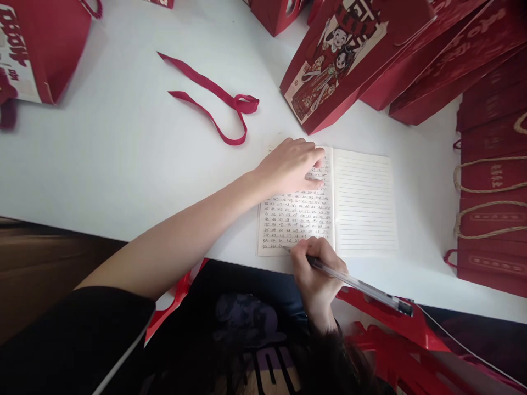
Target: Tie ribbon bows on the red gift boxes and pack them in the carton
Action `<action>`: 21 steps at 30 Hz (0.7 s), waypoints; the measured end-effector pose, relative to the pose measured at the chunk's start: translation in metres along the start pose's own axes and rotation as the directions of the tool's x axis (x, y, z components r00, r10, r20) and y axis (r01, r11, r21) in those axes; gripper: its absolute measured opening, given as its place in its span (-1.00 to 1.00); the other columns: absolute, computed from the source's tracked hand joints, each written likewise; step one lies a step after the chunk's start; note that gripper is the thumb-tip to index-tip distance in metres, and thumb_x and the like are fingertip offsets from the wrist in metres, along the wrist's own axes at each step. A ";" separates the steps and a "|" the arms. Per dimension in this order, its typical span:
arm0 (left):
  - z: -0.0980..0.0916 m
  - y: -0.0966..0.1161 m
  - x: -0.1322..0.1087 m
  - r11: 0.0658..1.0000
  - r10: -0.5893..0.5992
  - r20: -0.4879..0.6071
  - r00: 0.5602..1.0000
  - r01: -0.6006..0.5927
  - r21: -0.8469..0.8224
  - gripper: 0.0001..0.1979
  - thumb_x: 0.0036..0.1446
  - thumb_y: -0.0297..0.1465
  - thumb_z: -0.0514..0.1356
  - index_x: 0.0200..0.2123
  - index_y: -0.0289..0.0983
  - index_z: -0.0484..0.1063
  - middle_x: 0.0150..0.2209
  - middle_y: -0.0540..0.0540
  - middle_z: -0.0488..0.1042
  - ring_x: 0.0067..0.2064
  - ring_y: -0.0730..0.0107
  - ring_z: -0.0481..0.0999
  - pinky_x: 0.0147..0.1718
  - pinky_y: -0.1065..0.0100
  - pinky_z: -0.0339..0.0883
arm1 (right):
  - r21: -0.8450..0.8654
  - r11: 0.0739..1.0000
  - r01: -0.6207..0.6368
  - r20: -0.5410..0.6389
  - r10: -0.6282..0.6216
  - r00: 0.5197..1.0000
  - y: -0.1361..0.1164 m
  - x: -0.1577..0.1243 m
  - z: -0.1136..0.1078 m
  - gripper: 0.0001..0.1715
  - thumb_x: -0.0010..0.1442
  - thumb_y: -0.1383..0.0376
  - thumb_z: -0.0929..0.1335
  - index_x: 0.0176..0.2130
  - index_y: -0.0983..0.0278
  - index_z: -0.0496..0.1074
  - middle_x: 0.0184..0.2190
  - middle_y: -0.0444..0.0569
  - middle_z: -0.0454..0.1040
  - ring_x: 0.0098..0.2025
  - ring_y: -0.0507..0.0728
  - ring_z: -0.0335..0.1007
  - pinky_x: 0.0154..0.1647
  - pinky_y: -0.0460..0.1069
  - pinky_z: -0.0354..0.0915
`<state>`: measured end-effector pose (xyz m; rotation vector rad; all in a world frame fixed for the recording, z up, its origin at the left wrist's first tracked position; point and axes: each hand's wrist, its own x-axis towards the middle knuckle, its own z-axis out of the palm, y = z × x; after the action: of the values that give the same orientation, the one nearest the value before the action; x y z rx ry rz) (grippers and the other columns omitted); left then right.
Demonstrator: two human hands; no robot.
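An open lined notebook lies on the white table near its front edge. Its left page is filled with rows of handwriting, its right page is blank. My left hand rests flat on the top of the written page, fingers together, holding it down. My right hand grips a clear-barrelled pen, with the tip touching the bottom line of the left page.
A loose red ribbon lies on the table left of the notebook. Red gift bags lean at the back right, another red bag stands at the far left, and flat red bags with rope handles are stacked at the right edge.
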<state>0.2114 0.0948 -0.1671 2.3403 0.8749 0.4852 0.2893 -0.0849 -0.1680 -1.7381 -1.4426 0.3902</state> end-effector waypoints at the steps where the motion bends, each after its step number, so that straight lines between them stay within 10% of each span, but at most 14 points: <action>1: 0.000 0.000 0.000 1.000 0.001 0.001 1.000 -0.001 0.005 -0.78 0.06 -0.30 0.25 -0.29 -0.30 0.35 -0.34 -0.04 0.36 -0.16 0.21 0.39 -0.10 0.15 0.18 | -0.004 1.000 0.001 -0.005 -0.001 1.000 0.000 0.000 0.000 -0.60 0.13 0.44 0.28 -0.58 0.24 -0.01 -0.68 -0.27 0.03 -0.65 -0.07 -0.11 -0.66 -0.10 -0.09; 11: 0.001 -0.003 0.000 0.999 0.033 -0.025 0.999 -0.033 0.019 -0.78 0.07 -0.27 0.24 -0.32 -0.31 0.36 -0.36 -0.06 0.41 -0.20 0.24 0.40 -0.15 0.21 0.20 | 0.346 0.911 -0.226 -0.094 0.273 0.957 -0.004 -0.001 -0.007 -0.54 0.14 0.38 0.29 -0.58 0.23 -0.10 -0.69 -0.27 -0.08 -0.65 -0.06 -0.17 -0.65 -0.12 -0.12; 21: -0.005 -0.004 -0.007 1.000 -0.006 -0.068 0.998 0.007 0.014 -0.89 0.11 -0.35 0.15 -0.37 -0.27 0.40 -0.39 -0.06 0.51 -0.28 0.32 0.47 -0.17 0.25 0.32 | 0.482 0.816 -0.319 -0.022 0.376 0.926 0.004 -0.001 -0.001 -0.53 0.11 0.00 0.39 -0.56 0.26 0.25 -0.71 -0.20 0.17 -0.65 0.01 0.08 -0.63 -0.12 0.05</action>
<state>0.2014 0.0945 -0.1668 2.3454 0.9196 0.5600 0.2924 -0.0865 -0.1707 -1.5793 -0.8416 0.7563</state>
